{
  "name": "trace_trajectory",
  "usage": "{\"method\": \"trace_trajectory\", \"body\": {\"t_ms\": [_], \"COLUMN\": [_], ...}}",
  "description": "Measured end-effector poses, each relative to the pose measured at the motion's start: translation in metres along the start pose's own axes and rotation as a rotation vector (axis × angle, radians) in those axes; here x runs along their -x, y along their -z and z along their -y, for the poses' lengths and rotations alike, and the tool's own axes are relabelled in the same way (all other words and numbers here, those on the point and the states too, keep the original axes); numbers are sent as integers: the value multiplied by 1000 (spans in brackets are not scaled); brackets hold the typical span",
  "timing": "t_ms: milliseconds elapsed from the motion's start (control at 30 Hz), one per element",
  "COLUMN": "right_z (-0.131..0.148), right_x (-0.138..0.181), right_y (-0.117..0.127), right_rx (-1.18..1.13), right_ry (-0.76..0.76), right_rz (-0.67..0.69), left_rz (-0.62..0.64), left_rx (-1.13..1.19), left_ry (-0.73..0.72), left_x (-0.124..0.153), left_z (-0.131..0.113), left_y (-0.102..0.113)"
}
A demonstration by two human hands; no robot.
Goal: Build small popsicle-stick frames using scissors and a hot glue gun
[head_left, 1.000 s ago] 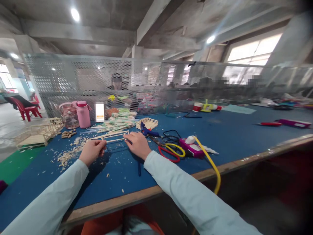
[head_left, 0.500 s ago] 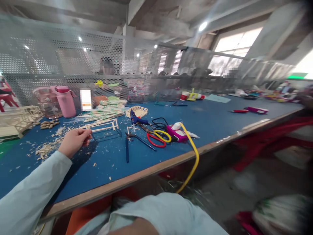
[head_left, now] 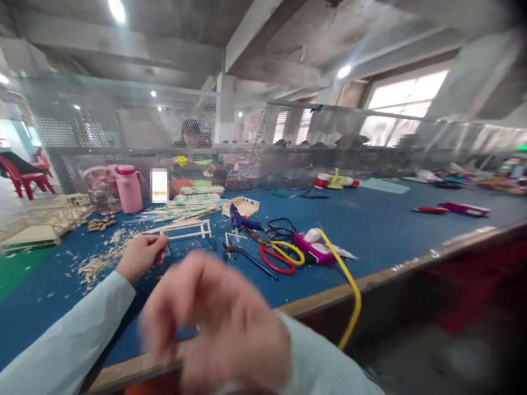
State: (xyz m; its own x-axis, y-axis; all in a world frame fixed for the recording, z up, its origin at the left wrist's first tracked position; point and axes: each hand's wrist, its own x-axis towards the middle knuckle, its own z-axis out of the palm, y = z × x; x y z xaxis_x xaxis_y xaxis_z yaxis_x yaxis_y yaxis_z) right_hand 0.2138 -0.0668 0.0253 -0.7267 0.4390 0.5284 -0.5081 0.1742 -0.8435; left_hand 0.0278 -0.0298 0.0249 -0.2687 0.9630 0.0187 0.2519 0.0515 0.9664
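Observation:
Between the thumb and fingers of my left hand (head_left: 142, 256) is the near end of a small wooden stick frame (head_left: 202, 229), held just over the blue table. My right hand (head_left: 234, 323) is close to the camera, above the table's front edge, with bent fingers smeared by motion; whether anything is in it I cannot make out. It hides part of the pliers (head_left: 257, 263). Beyond them lie a blue glue gun (head_left: 247, 222), scissors with red and yellow handles (head_left: 279, 270), and a purple and white tool (head_left: 315, 249) beside a yellow cord (head_left: 354, 296).
Wood scraps (head_left: 96, 269) and peanuts (head_left: 101, 224) lie at the left, near a pink bottle (head_left: 129, 192) and a wooden stick model (head_left: 45, 227). Bundled sticks (head_left: 197, 206) sit behind. A perforated metal screen (head_left: 160, 123) borders the far side; a person (head_left: 191, 134) is behind it.
My right hand has risen from my lap into the front of the view. My left hand keeps hold of the stick frame. The view has tilted up, shifting the scene down and right.

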Motion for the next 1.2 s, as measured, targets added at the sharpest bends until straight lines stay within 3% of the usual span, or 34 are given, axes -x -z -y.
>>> {"method": "trace_trajectory", "body": {"t_ms": [67, 133, 200, 267, 367, 533, 967, 1200], "right_z": [27, 39, 35, 22, 5, -4, -13, -15], "right_x": [-25, -38, -35, -26, -17, -26, -28, -28], "right_y": [41, 86, 123, 142, 139, 122, 128, 133], "right_rx": [287, 584, 760, 813, 770, 686, 604, 644], "right_ry": [120, 40, -237, -417, -503, -474, -370, -354], "right_rz": [-346, -583, -614, -551, -485, -484, -412, -439], "left_rz": [26, 35, 37, 35, 24, 42, 21, 30], "left_rx": [19, 13, -5, -21, -17, -19, -79, -296], "left_ry": [-31, -39, -31, -24, -31, -51, -133, -244], "left_x": [-3, -7, -9, -10, -10, -13, -10, -21], "left_z": [3, 7, 10, 11, 12, 17, 11, 23], "left_y": [-1, -1, -1, 0, 1, 3, 5, 9]}}
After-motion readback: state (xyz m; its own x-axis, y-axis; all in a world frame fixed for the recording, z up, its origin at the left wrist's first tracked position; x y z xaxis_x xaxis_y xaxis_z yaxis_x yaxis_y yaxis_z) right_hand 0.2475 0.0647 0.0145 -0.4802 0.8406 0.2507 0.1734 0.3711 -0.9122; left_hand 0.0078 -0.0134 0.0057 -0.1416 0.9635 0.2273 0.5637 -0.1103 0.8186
